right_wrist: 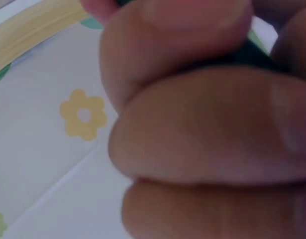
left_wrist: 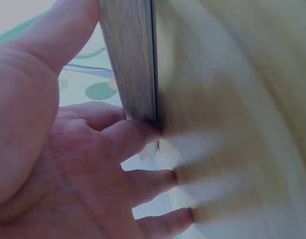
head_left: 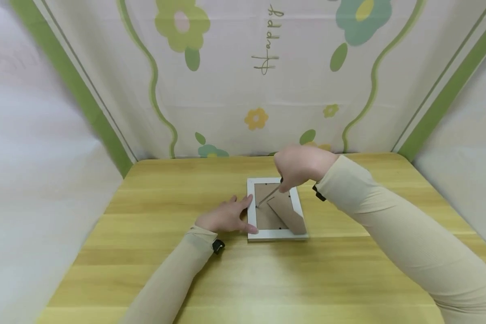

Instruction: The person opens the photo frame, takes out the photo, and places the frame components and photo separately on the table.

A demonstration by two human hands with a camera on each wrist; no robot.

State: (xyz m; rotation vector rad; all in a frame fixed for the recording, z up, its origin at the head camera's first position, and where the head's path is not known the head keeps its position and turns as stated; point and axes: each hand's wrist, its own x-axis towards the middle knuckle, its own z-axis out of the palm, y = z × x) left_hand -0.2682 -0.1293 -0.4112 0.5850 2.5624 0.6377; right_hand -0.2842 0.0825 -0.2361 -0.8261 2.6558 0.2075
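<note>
A white picture frame [head_left: 273,234] lies face down on the table, its brown backing board [head_left: 269,220] and easel leg [head_left: 292,218] showing upward. Several small black tabs sit round the backing's edge. My left hand [head_left: 227,216] is spread along the frame's left side, thumb on the near corner and index finger farther up; other fingertips rest on the tabletop in the left wrist view. My right hand [head_left: 301,166] grips the dark handle of a screwdriver [head_left: 269,195], whose thin metal shaft slants down to a tab on the left edge. Curled fingers [right_wrist: 207,127] hide most of the handle.
The wooden table [head_left: 166,189] reaches back to a white cloth [head_left: 227,90] printed with flowers, which hangs behind it. Pale cloth walls [head_left: 36,180] stand on both sides. A black wrist strap [head_left: 218,246] shows at my left cuff.
</note>
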